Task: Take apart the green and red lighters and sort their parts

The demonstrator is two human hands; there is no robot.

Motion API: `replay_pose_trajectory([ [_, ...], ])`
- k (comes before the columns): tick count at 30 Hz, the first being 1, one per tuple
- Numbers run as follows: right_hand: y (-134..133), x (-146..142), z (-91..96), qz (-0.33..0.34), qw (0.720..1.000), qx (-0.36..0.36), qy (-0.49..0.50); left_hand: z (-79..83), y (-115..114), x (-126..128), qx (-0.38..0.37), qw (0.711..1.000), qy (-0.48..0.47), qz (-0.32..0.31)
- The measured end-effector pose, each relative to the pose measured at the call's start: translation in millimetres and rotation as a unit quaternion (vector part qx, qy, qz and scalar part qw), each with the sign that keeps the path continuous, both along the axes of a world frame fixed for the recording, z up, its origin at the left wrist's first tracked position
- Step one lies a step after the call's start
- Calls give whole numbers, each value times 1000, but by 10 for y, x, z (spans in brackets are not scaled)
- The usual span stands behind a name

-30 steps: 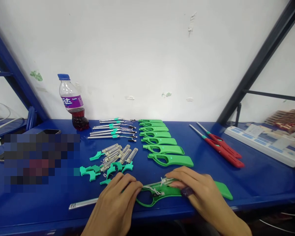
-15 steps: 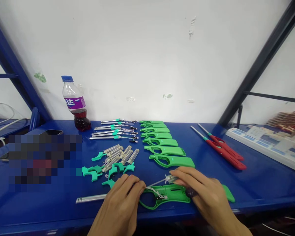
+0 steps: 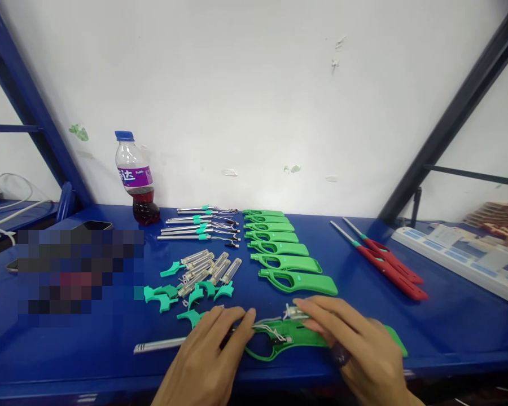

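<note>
A green lighter half-shell lies open near the table's front edge, with white wires and a small black part inside its front. My left hand is closed over the shell's neck, where a metal tube sticks out to the left; its fingertips partly hide the joint. My right hand pinches a clear fuel tank just above the shell. A thin tube runs from the tank toward my left fingertips. Under my right hand, another green piece shows its end.
Several green shells line up behind my hands. Clear tanks, teal triggers and metal tubes with wires lie left of them. Two red lighters and a power strip are right; a drink bottle stands back left.
My right hand has brought the tank slightly lower, over the shell. The thin tube, straight before, now looks slack. My left fingers have shifted a little, and the whole view has moved slightly.
</note>
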State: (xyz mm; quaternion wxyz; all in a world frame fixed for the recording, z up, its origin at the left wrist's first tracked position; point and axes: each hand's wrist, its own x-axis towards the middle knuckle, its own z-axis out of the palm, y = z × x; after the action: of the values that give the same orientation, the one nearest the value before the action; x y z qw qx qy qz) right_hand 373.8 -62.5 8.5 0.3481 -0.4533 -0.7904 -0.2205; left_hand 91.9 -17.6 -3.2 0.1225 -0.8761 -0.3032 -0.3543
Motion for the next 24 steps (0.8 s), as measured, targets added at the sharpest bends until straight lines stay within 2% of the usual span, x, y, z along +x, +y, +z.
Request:
replay_pose_trajectory([
  [2,-14,-110,-1,40,999,-3,8,17,-54,0,46,999,7,2],
  [5,-48,-241,-7,68,997,-27,23,62,-107,-8,55,998,-20,-15],
  [13,-131,-266,-3,99,993,-55,16,124,-121,-15,-51,995,-29,-77],
  [16,-112,-261,-19,92,995,-36,28,219,-101,-55,-66,994,-24,-81],
  [20,-23,-300,25,72,995,12,73,413,8,-281,-49,998,-35,-34],
  [22,31,-333,87,75,993,5,94,480,86,-441,-9,999,-29,33],
  [24,81,-368,151,85,990,-35,109,511,162,-588,10,995,-2,102],
])
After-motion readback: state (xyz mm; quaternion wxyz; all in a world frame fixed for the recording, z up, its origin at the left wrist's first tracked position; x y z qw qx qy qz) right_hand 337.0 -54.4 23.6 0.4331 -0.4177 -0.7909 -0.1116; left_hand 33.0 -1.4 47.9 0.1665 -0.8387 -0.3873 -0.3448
